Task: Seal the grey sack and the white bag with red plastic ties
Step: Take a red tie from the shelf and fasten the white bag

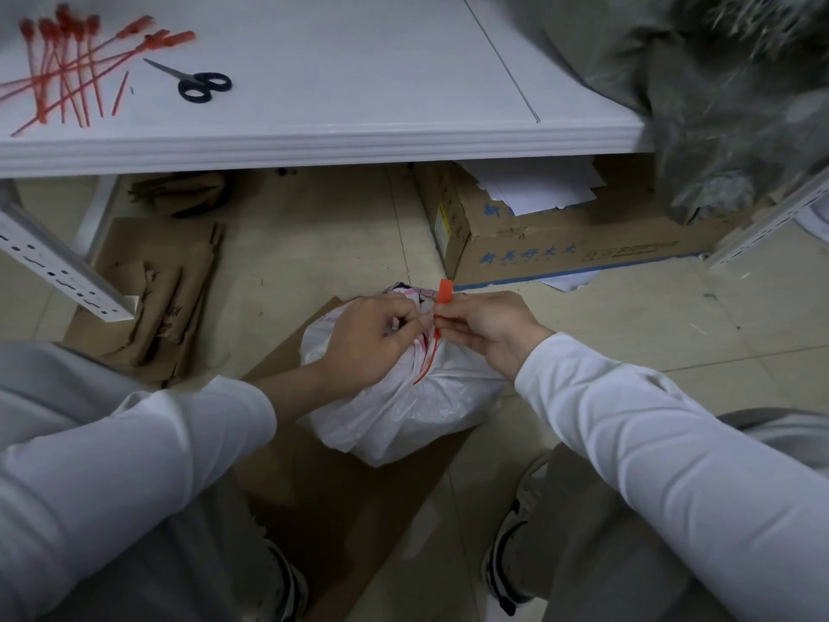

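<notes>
Left hand [372, 338] grips the gathered neck of the bag [403, 410] on the near floor; right hand [489, 327] pinches a tie [444, 293] at that neck; sack [735, 105] lies far right; seemingly the bag-cinching step; next, pull the tail snug.

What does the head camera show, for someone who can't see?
The right hand pinches a red tie at the neck of a white bag gripped by the left hand. Spare ties and scissors lie on the table.

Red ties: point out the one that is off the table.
The tie at the white bag's neck, pinched by the right hand; the other ties lie piled on the table by the scissors.
</notes>
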Tool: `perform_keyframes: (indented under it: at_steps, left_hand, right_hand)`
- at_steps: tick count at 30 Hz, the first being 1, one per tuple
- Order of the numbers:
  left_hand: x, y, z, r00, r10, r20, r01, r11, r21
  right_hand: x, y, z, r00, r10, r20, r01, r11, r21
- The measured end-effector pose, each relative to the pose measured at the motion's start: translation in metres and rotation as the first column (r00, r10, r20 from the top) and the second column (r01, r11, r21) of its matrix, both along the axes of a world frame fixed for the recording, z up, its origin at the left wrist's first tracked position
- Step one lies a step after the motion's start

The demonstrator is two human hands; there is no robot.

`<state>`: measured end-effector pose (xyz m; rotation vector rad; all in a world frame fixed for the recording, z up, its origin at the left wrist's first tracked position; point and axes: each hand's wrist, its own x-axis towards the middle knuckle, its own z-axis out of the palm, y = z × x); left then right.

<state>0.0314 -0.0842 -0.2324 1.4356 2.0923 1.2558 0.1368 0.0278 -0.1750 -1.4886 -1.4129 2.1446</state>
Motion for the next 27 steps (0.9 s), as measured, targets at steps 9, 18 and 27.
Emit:
perform_keyframes:
  at_steps: [9,18,27]
  left_hand:
    - [0.0017,-0.0001,0.0051,0.998,0.052,0.019,-0.051,0.998,-0.034]
    - [-0.0014,0.0019,0.0001,1.000,0.013,0.014,-0.012,0.999,-0.031]
    - [0.0004,0.0025,0.0013,1.000,-0.020,0.024,0.020,1.000,-0.007]
  right_hand:
    - [0.0006,0.0013,0.0009,0.998,-0.052,-0.036,0.050,0.998,-0.038]
    - [-0.0015,-0.0010,0.0030,0.998,-0.063,-0.030,0.062,0.998,-0.024]
    - [-0.0019,-0.0050,0.0039,1.000,0.022,-0.018,-0.021,0.999,0.041]
